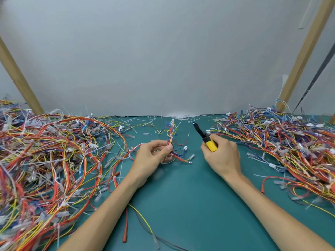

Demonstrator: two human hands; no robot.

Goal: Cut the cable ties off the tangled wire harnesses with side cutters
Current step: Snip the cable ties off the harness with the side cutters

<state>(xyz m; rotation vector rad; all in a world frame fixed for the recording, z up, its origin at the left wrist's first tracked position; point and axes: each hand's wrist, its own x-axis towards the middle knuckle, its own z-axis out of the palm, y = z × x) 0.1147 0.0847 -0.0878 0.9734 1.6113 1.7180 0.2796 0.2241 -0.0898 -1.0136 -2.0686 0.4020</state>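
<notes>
My left hand (151, 156) pinches a small harness (171, 134) of red, yellow and blue wires and holds it upright above the green mat. A white cable tie (171, 136) wraps the bundle just above my fingers. White connectors cap its top end. My right hand (220, 154) grips the side cutters (204, 137) by their yellow handles. Their black jaws point up and to the left, a hand's width to the right of the harness, touching nothing.
A big heap of tangled harnesses (47, 163) covers the left of the green mat (181, 205). A second heap (297, 147) fills the right. Cut white ties (183, 117) lie along the far edge by the grey wall. Loose wires (143, 220) trail between my forearms.
</notes>
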